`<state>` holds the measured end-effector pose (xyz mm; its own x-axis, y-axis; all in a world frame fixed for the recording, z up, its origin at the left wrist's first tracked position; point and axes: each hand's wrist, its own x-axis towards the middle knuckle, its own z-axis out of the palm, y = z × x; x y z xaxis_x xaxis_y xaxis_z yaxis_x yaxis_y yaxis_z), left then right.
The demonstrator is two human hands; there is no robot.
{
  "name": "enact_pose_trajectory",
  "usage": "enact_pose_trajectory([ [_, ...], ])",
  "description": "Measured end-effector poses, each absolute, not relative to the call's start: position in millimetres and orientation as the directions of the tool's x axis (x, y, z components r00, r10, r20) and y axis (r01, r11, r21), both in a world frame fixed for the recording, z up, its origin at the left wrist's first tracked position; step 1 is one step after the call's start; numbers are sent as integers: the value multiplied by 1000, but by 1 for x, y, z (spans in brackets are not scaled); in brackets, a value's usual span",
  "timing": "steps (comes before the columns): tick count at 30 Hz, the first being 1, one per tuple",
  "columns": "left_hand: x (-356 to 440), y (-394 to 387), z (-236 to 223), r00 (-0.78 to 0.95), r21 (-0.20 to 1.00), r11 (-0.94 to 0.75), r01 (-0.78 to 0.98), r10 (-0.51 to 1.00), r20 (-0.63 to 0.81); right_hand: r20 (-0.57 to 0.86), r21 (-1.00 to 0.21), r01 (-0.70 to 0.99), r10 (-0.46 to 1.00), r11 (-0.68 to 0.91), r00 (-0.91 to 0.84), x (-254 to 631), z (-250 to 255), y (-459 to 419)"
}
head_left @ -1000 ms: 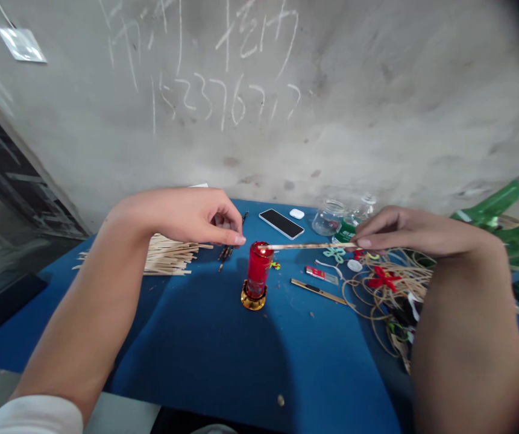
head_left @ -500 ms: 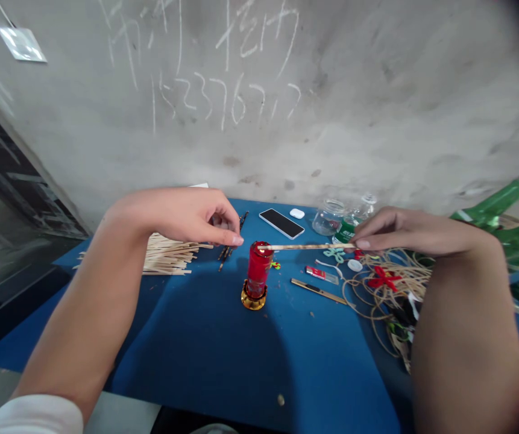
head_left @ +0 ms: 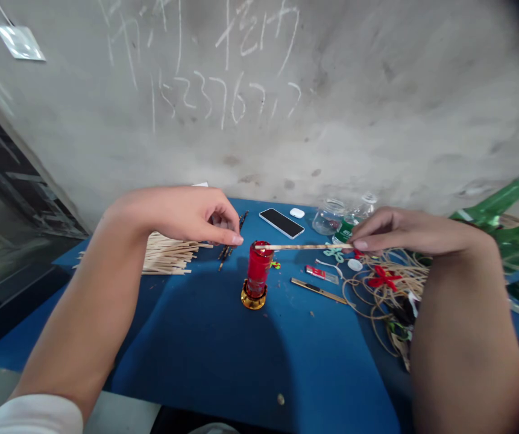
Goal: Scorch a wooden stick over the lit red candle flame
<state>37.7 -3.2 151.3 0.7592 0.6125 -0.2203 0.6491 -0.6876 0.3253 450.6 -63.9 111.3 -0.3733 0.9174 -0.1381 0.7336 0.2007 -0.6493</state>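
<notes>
My right hand [head_left: 404,232] pinches a thin wooden strip [head_left: 304,246] between thumb and fingers, holding it level. The strip's far end sits just over the rim of a red glass candle holder [head_left: 257,271] on a gold base. My left hand [head_left: 187,216] hangs curled above several charred sticks [head_left: 229,244], with nothing visible in it. Its wrist passes over a heap of pale wooden strips [head_left: 166,256]. The candle's flame is hard to make out.
The blue table [head_left: 205,343] also holds a phone [head_left: 281,223], a glass jar [head_left: 328,218], a lighter [head_left: 321,274] and a utility knife [head_left: 317,291]. Tangled cane strands [head_left: 390,289] with a red knot [head_left: 382,278] lie under my right hand. A chalk-marked concrete wall rises behind.
The strip has slid to the right, its end drawing back from over the candle's middle toward the rim. My left hand has barely moved.
</notes>
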Motion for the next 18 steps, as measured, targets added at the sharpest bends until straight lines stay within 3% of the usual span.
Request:
enact_pose_trajectory([
  [4, 39, -4, 151, 761, 344, -681, 647, 609, -223, -256, -668, 732, 883, 132, -393, 455, 111, -61],
  [14, 37, -1, 150, 773, 336, -697, 634, 583, -248, -256, -665, 737, 890, 122, -378, 455, 108, -60],
  [18, 35, 1, 150, 756, 353, -669, 654, 588, -287, -190, -656, 739, 915, 153, -357, 452, 106, -60],
])
